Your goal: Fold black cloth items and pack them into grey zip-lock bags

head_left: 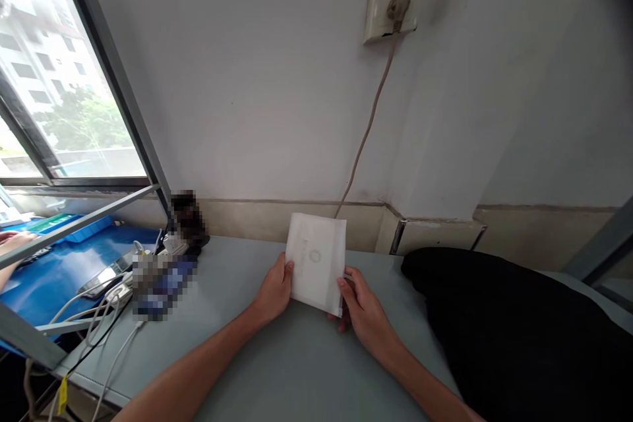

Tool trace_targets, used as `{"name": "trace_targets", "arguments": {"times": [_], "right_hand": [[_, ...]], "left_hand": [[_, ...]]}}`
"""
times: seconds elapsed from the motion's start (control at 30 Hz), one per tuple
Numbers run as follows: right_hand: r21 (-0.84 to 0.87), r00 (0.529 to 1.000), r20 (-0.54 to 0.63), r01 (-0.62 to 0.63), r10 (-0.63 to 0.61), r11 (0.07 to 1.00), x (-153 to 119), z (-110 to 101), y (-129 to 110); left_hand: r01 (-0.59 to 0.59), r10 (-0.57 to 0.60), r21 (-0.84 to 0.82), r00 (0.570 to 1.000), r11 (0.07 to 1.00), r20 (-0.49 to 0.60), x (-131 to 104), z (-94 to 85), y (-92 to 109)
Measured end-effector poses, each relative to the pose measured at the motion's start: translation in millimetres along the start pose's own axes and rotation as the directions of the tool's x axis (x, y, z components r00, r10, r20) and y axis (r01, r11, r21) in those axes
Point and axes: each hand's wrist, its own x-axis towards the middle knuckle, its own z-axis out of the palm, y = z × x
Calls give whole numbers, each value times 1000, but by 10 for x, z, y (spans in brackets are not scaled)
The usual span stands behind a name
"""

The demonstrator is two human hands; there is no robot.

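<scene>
White pouch (316,264): one, opposite edges pinched in nearly closed left hand (275,285) and right hand (366,311); light, even grip likely prevents creasing.

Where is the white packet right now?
In the head view, the white packet is just below the middle, over the grey table, with the left hand holding its left edge and the right hand its right.

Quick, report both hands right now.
Left hand: closed on the left edge of the white packet, thumb on its front.
Right hand: closed on the packet's lower right edge, thumb on its front.
</scene>
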Motion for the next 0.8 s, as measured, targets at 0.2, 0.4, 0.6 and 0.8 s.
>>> {"name": "trace_targets", "arguments": {"times": [0.2, 0.4, 0.6, 0.8], "right_hand": [[88, 999, -19, -32, 33, 996, 7, -13, 2], [102, 999, -6, -30, 31, 994, 13, -13, 15], [105, 999, 6, -43, 43, 994, 19, -8, 31], [62, 999, 22, -43, 41, 997, -5, -18, 20]], "left_hand": [[31, -28, 364, 1000, 931, -12, 176, -298, -170], [184, -183, 682, 980, 708, -74, 242, -800, -264], [301, -276, 866, 940, 400, -199, 235, -1127, -182], [349, -314, 908, 910, 231, -270, 226, -1332, -126]]}}
